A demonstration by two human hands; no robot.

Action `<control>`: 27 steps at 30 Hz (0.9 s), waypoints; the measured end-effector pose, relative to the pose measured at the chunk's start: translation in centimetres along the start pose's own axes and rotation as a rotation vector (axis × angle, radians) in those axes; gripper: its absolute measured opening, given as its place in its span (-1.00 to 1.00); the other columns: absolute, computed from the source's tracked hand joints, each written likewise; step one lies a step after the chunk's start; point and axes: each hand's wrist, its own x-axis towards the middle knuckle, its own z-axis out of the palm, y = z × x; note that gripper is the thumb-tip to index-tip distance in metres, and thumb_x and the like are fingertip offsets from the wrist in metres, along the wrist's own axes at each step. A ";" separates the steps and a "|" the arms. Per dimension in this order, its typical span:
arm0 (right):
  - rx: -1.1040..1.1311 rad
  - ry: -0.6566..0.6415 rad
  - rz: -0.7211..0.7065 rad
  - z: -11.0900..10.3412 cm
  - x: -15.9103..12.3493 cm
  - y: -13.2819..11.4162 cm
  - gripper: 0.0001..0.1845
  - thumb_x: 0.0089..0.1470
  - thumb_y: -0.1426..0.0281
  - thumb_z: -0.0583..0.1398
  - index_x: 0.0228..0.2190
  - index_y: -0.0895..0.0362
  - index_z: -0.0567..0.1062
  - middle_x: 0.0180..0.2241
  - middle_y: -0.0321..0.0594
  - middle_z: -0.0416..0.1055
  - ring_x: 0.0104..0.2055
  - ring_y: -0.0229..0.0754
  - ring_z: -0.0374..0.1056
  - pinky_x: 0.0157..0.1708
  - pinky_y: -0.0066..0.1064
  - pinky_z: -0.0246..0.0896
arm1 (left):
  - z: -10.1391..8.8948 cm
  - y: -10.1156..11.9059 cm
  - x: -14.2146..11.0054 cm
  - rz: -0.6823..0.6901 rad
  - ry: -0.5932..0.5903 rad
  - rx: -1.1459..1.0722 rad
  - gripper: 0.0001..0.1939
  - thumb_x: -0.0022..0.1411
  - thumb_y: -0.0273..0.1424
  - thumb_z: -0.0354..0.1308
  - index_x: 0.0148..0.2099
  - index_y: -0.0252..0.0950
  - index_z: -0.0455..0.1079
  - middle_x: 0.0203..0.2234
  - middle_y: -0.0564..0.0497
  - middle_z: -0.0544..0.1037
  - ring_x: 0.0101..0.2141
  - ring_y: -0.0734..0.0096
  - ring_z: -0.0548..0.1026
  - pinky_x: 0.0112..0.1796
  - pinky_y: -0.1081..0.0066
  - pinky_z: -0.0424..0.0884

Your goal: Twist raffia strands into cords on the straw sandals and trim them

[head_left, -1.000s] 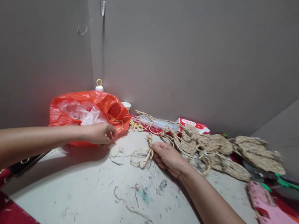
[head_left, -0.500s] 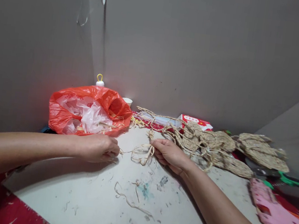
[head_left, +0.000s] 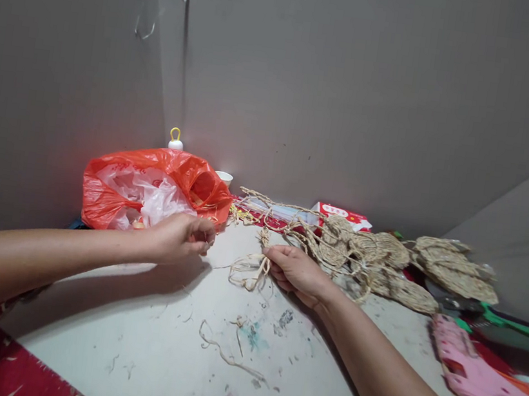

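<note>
While right fingers [head_left: 277, 255] pinch straw [head_left: 250, 283] below tuft [head_left: 264, 237], loops spread just left of them, over counter [head_left: 151, 352]. Left fingers [head_left: 202, 225] curled beside bag [head_left: 98, 205]; cannot tell if holding strand. Straw probably light, pliable, apt to split; best held near tuft.

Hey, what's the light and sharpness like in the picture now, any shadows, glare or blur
Head view: a soft shadow lies on the table below the left hand; head view: the red bag shows shiny highlights; head view: the pink gun, near the right edge, looks slightly soft; head view: the wall is dim and grey.
</note>
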 end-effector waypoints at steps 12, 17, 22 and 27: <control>-0.023 -0.028 -0.010 -0.1 -0.2 0.0 -0.54 -0.08 0.11 0.23 -0.66 0.10 0.13 -0.76 -0.53 -0.05 -0.75 -0.48 -0.23 -0.77 -0.58 -0.38 | 4.7 1.4 7.9 -0.113 0.042 -0.487 -0.93 0.07 -0.50 0.15 -0.43 -0.38 0.45 -0.61 0.09 0.43 -0.56 0.59 0.31 -0.47 0.53 0.23; 0.005 0.000 0.003 -0.3 0.0 0.4 -0.54 -0.11 0.12 0.25 -0.66 0.10 0.13 -0.76 -0.53 -0.05 -0.74 -0.49 -0.24 -0.77 -0.59 -0.40 | 7.2 2.2 8.6 -0.390 0.041 -0.752 -0.85 0.05 -0.51 0.19 -0.53 -0.35 0.32 -0.73 0.14 0.36 -0.68 0.61 0.28 -0.60 0.55 0.20; 0.035 -0.002 0.009 -0.3 0.0 0.5 -0.56 -0.09 0.15 0.25 -0.65 0.11 0.14 -0.76 -0.54 -0.08 -0.74 -0.48 -0.26 -0.75 -0.58 -0.42 | 8.4 2.2 8.9 -0.522 -0.016 -0.944 -0.73 0.10 -0.62 0.11 -0.58 -0.33 0.19 -0.78 0.12 0.37 -0.70 0.59 0.34 -0.59 0.54 0.29; 0.024 -0.004 0.006 -0.2 -0.3 0.3 -0.55 -0.07 0.14 0.23 -0.64 0.10 0.11 -0.74 -0.54 -0.08 -0.73 -0.48 -0.26 -0.75 -0.57 -0.42 | 9.1 1.5 9.2 -0.490 -0.046 -1.001 -0.75 0.12 -0.63 0.07 -0.56 -0.32 0.20 -0.82 0.13 0.35 -0.75 0.60 0.28 -0.65 0.56 0.21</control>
